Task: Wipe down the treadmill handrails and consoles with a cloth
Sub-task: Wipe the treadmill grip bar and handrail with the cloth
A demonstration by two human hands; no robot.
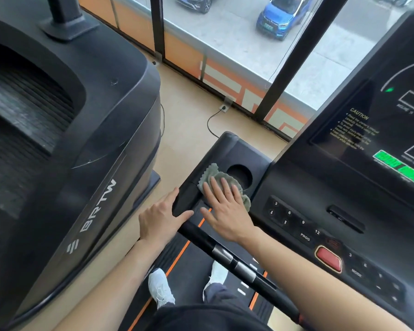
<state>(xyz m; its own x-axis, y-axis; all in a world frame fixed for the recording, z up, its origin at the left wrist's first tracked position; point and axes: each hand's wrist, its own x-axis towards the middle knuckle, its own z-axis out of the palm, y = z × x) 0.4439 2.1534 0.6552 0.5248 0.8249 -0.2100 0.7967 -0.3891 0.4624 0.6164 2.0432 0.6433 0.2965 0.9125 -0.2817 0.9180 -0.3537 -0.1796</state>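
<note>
Grey-green crumpled cloth (210, 175) lies on the black plastic console wing (237, 149) beside its round cup holder (240, 175), pressed by the right hand (227, 209), fingers straight and spread. The left hand (163, 218), fingers straight, rests on the wing's edge. Probably early in the task: the button keypad (294, 220), glossy display (380, 120) and black handrail bar (227, 255) seemingly remain.

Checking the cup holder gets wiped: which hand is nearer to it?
Right. The right hand presses the cloth just beside the cup holder; the left hand rests farther off on the handrail.

A black machine (86, 139) fills the left. Top of frame: 2 cars outside, a blue car (282, 15) and a dark car (194, 2). Floor socket (223, 108) with cable (209, 126), centre.
</note>
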